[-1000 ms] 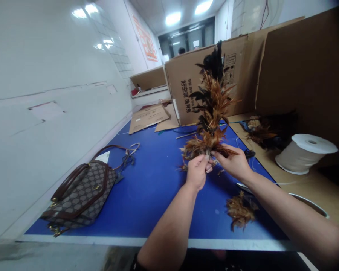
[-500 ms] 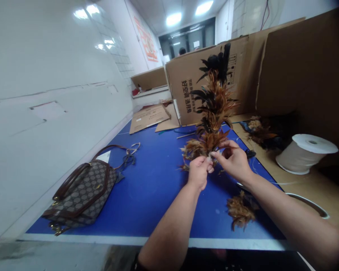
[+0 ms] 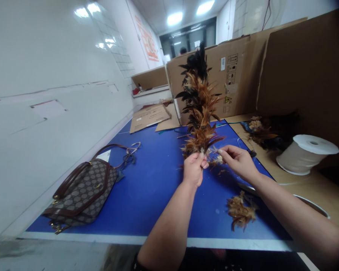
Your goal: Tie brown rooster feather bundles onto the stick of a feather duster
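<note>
A tall plume of brown and black feathers [image 3: 200, 101] stands upright over the blue mat [image 3: 155, 188]. My left hand [image 3: 193, 169] is closed round its base. My right hand [image 3: 237, 161] sits just to the right, fingertips pinched on a small tuft of feathers [image 3: 216, 159] beside the plume's base. A loose clump of brown feathers [image 3: 239, 210] lies on the mat under my right forearm.
A patterned handbag [image 3: 81, 194] lies at the mat's left. A spool of white cord [image 3: 305, 153] and a feather pile [image 3: 264, 131] sit on the right. Cardboard boxes [image 3: 231, 79] stand behind. A white wall runs along the left.
The plume has swung left and more upright. My right hand has pulled away from the base to the right, holding a small tuft.
</note>
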